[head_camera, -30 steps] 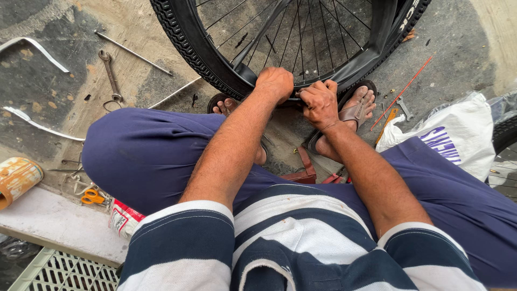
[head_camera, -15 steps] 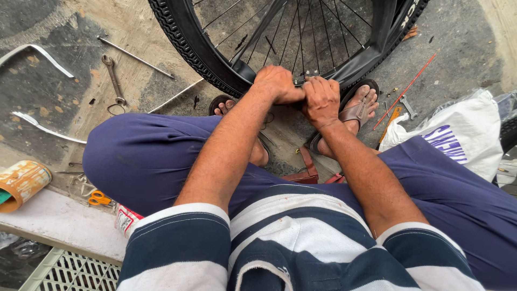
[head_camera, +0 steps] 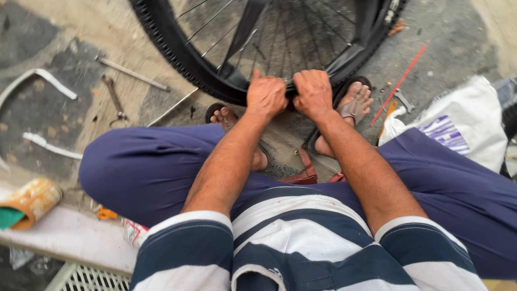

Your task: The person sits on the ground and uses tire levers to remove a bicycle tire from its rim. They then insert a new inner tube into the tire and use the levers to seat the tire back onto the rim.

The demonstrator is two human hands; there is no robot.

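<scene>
We see both hands clenched side by side on the lower edge of the tyre [head_camera: 177,59], the left hand [head_camera: 265,96] and the right hand [head_camera: 313,92] nearly touching, knuckles up, fingers curled over the rubber. The wheel stands upright on the concrete just ahead of our feet, its spokes [head_camera: 301,37] fanning above the hands. Our sandalled feet [head_camera: 353,102] sit right under the tyre, one each side of the grip, so there is little room there.

To the left the ground opens out: a wrench [head_camera: 114,99] and a thin rod [head_camera: 132,73] lie well apart from the tyre, with white strips [head_camera: 40,78] farther out. Near the left knee a can [head_camera: 32,200] rests at the edge of a pale ledge [head_camera: 75,237]. To the right a red stick [head_camera: 401,81] lies slanted beside a white bag [head_camera: 458,124], which crowds the right knee. Between the shins a red-brown tool [head_camera: 304,172] lies on the ground.
</scene>
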